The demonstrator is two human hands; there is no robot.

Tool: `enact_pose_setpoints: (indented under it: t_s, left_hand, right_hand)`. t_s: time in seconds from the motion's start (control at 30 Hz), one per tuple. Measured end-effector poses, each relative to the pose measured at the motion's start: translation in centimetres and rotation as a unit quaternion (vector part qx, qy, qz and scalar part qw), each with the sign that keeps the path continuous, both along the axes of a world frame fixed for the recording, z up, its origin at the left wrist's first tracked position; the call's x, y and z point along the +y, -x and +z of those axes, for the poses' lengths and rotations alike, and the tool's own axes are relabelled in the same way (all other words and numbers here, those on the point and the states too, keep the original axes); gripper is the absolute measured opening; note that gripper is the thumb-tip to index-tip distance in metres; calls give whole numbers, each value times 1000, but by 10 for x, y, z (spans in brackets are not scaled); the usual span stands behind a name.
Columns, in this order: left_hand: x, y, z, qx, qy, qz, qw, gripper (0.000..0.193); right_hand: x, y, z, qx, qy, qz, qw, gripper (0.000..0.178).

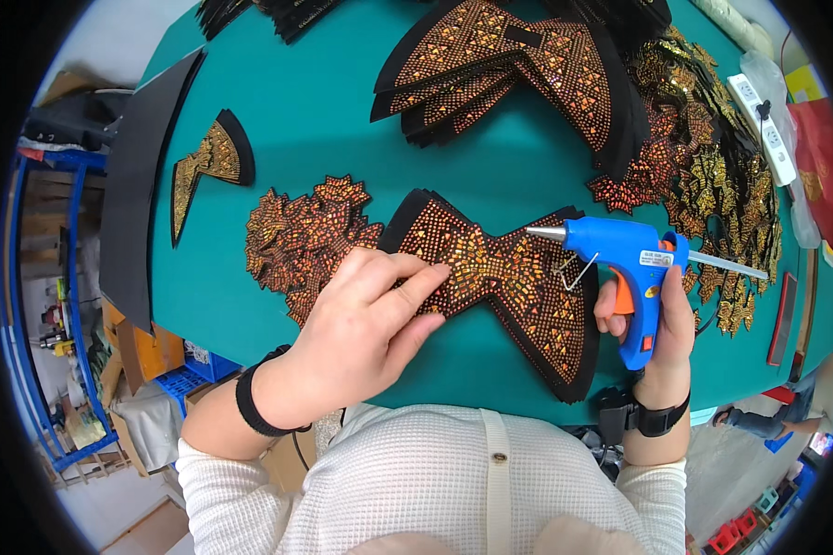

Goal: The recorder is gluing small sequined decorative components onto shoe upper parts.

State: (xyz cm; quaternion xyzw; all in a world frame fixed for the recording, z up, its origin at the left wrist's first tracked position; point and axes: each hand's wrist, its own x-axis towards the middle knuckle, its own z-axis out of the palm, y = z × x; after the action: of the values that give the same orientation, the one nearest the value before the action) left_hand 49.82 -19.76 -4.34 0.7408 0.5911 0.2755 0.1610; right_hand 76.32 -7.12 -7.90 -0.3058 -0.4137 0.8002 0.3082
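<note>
A black bow-shaped piece (551, 342) covered in orange-gold studs lies in front of me, with a jagged studded motif (479, 264) across its middle. My left hand (366, 314) rests over the bow's left wing, its index finger and thumb closed on the piece near the centre. My right hand (662, 338) grips a blue glue gun (634, 264) with an orange trigger. A clear glue stick (727, 265) sticks out of its back end. The metal nozzle points left, just above the bow's right wing. Beside my left hand is a pile of jagged studded motifs (310, 231).
All this lies on a green table (296, 134). More bows (491, 69) are stacked at the back, with motifs heaped (713, 176) at the right. A white power strip (762, 129) lies at the right edge. A small gold piece (208, 162) and a black board (143, 194) are at left.
</note>
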Motion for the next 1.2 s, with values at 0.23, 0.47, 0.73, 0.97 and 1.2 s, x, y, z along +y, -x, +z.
enact_pose_setpoints:
  t_s: [0.23,0.47,0.73,0.97,1.2]
  left_hand:
    - [-5,-13,-1,15,-40,45,998,39]
    - [-1,-14,2,35,-29,34,998,32]
    - [4,-14,-4,14,-49,35,998,35]
    - [4,-13,-11,30,-59,52,996,30]
    - [6,-14,-13,35,-61,55,996,29]
  right_hand:
    - [-1,1,2,16,-8,-2,1000,62]
    - [-1,0,5,-13,-14,13,1000,62]
    - [-18,5,25,54,46,12,997,62]
    - [-26,32,25,75,103,76,989,65]
    - [-24,29,12,138,129,65,980,75]
